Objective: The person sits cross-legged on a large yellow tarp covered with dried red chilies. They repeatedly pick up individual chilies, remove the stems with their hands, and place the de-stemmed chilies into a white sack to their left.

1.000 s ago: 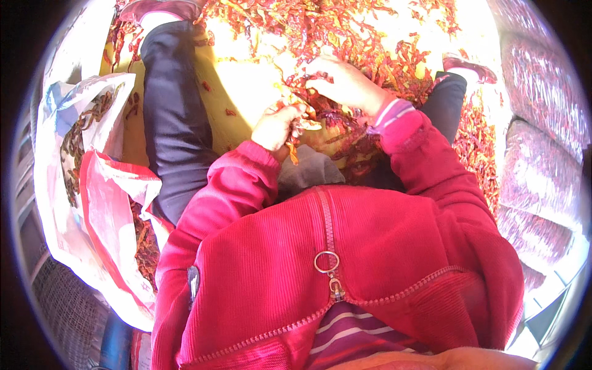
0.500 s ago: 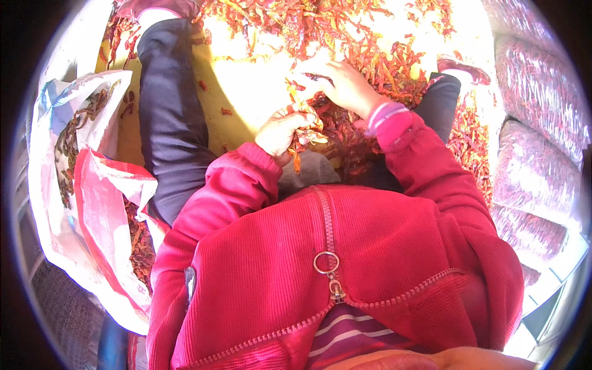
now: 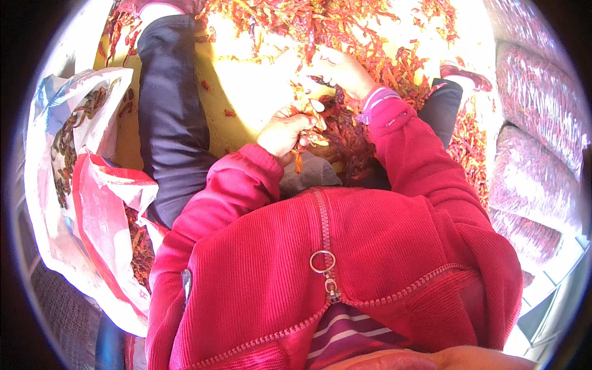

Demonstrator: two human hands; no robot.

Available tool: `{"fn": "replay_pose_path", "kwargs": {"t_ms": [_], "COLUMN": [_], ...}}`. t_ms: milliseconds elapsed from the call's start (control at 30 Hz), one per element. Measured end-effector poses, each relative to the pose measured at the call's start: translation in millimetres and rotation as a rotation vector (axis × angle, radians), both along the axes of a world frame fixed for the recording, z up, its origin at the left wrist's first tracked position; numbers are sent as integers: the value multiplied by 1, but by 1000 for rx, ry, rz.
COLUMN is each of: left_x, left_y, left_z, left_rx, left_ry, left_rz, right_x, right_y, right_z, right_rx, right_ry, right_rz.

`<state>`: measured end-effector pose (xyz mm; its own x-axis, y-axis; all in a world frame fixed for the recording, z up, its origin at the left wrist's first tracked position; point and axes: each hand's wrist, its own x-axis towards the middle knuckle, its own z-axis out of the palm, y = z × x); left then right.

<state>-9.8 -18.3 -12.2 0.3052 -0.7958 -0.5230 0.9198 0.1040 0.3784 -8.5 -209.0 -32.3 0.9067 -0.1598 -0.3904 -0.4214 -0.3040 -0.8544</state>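
My left hand (image 3: 285,132) is closed around a small bunch of pale orange and yellowish dried chili peppers (image 3: 316,118), whose ends stick out past the thumb. Up and to the right, my right hand (image 3: 343,69) bends over the pile with its fingers drawn together. A dark red dried chili (image 3: 319,80) shows at its fingers, partly washed out by glare. Between my legs and beyond lies a loose spread of red dried chilies (image 3: 351,126), densest under my right wrist. Strong sunlight hides the detail of both sets of fingertips.
On the left, an open white and red plastic sack (image 3: 98,203) holds dried chilies, beside another white sack (image 3: 114,86) with darker, brownish ones. Stacked clear bags (image 3: 533,92) packed with red contents line the right side. My legs stretch out either side of the yellow surface (image 3: 231,111).
My right hand has shifted slightly up, the dark chili still at its fingers. My left hand keeps its bunch in nearly the same place.
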Motion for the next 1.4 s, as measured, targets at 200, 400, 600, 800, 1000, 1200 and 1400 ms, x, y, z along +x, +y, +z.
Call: {"fn": "replay_pose_path", "kwargs": {"t_ms": [200, 400, 600, 800, 1000, 1200, 1400], "left_x": [-1, -2, -6, -7, -2, 8, 1], "left_y": [-1, 1, 0, 0, -2, -9, 7], "left_z": [-1, -4, 0, -8, -9, 1, 2], "left_rx": [91, 64, -129, -69, 204, 216, 292], "left_ry": [-79, -9, -14, 68, 2, -77, -179], "left_rz": [20, 30, 7, 59, 21, 163, 94], "right_x": [-23, -36, -17, 29, 20, -17, -37], "right_y": [1, -1, 14, 35, 25, 9, 33], "right_z": [11, 23, 25, -7, -3, 19, 53], "right_rx": [247, 182, -415, -651, -474, -428, -226], "right_ry": [-62, 55, -134, 70, 72, -195, -178], "right_rz": [-102, -38, 309, 450, 305, 396, 541]}}
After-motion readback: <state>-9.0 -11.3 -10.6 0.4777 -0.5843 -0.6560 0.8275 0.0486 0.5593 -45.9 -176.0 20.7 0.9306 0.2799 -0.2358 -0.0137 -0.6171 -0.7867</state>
